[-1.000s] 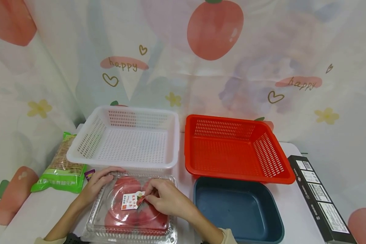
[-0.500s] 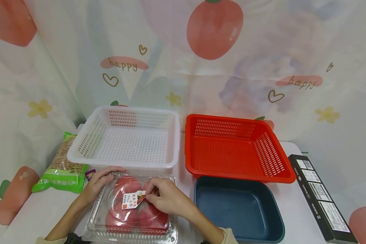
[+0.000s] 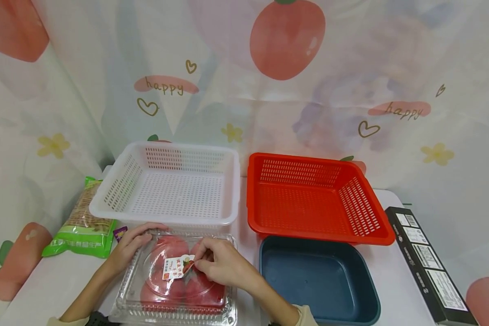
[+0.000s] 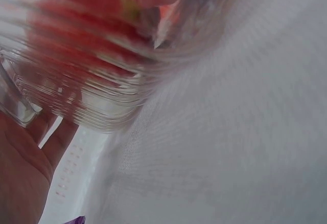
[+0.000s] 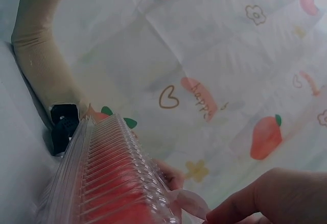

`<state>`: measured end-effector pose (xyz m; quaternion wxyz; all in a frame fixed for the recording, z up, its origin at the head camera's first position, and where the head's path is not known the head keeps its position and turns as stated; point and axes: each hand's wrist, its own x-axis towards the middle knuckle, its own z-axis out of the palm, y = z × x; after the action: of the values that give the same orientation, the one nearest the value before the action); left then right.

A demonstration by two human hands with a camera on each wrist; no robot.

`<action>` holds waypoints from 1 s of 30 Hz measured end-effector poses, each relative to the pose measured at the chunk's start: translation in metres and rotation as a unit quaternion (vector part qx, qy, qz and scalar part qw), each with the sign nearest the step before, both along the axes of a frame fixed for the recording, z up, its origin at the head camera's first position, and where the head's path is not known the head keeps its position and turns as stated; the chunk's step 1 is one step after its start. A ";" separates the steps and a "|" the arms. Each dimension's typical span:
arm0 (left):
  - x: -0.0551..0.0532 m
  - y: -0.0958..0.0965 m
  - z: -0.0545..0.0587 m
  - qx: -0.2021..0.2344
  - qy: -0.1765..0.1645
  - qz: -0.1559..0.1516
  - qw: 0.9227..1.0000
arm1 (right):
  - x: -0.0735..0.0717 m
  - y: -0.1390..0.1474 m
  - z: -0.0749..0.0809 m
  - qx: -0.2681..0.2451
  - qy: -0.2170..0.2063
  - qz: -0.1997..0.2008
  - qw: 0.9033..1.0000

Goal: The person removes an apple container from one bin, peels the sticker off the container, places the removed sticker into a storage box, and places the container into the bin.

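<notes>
A clear plastic clamshell box (image 3: 126,290) stands on the table, with several large round red fruits (image 3: 169,246) inside. On its lid is a white printed label (image 3: 172,268), its right end lifted off the plastic. The right hand (image 3: 224,265) pinches that lifted end between thumb and forefinger. In the right wrist view the label's pale underside (image 5: 191,203) reaches to the fingertips. The left hand (image 3: 128,246) rests at the box's far left corner. In the left wrist view, this hand's fingers (image 4: 59,140) lie fairly straight against the ribbed side.
Behind the box stands a white perforated basket (image 3: 102,210), with a red basket (image 3: 318,237) to its right. A dark blue basin (image 3: 265,280) sits right of the box. A long black box (image 3: 428,267) lies far right. At left are a green-ended bag (image 3: 83,226) and a small purple packet (image 3: 120,233).
</notes>
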<state>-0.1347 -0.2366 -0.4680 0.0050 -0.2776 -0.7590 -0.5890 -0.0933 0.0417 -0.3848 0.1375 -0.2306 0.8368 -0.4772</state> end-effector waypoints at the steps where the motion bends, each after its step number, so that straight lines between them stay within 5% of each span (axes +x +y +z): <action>1: 0.000 0.000 0.000 0.000 0.000 -0.001 1.000 | 0.000 0.000 0.000 -0.001 0.000 0.000 1.000; 18: -0.002 0.000 -0.003 0.003 0.009 -0.006 1.000 | 0.000 0.001 0.001 0.000 -0.003 -0.003 1.000; 30: -0.001 0.000 0.000 0.004 0.005 -0.008 1.000 | -0.004 0.003 -0.001 0.023 0.054 0.065 0.996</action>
<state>-0.1360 -0.2368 -0.4684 0.0055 -0.2865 -0.7545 -0.5905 -0.0978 0.0451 -0.3861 0.1279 -0.3071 0.8370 -0.4346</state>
